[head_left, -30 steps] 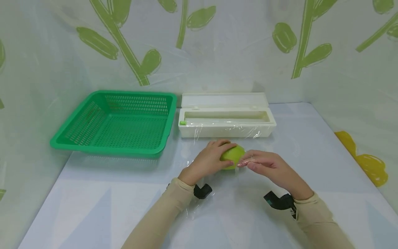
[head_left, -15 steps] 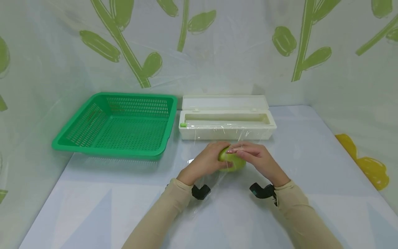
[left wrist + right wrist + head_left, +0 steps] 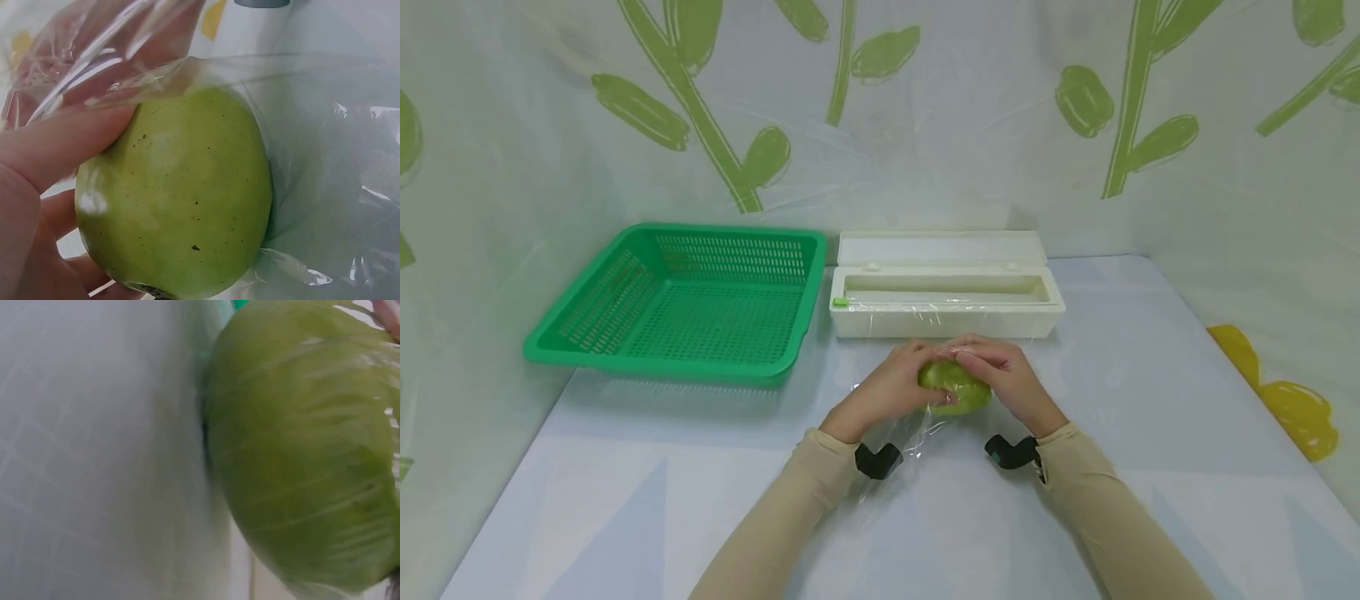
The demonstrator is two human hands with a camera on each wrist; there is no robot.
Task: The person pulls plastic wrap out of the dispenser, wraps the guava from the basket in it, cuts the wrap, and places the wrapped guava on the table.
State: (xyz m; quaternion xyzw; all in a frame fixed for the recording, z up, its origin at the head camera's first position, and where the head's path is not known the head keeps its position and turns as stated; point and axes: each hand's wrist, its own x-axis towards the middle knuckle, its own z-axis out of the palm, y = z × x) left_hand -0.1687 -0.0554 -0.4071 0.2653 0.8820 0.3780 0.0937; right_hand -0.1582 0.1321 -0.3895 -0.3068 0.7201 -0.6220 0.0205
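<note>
Fruit [image 3: 966, 396], clear film [image 3: 331, 187] across it, sat just before the white box [image 3: 947, 323]; left hand [image 3: 891, 387] gripped its side, right hand [image 3: 1006, 375] met its top, whether pinching film I couldn't tell!

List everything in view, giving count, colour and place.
table: one, pale with bluish triangles, underneath
basket: one, green, far left
box: one, white, lid open, right of the basket
tab: one, green, box's left front
fruit: one, green, in front of the box
film: count unclear, transparent, over the fruit
wall covering: count unclear, whitish with green leaf print, behind the table
flower print: one, yellow, right side
wrist cameras: two, black, nearer than the fruit
sleeves: two, beige, foreground
hands: two, at the fruit
</note>
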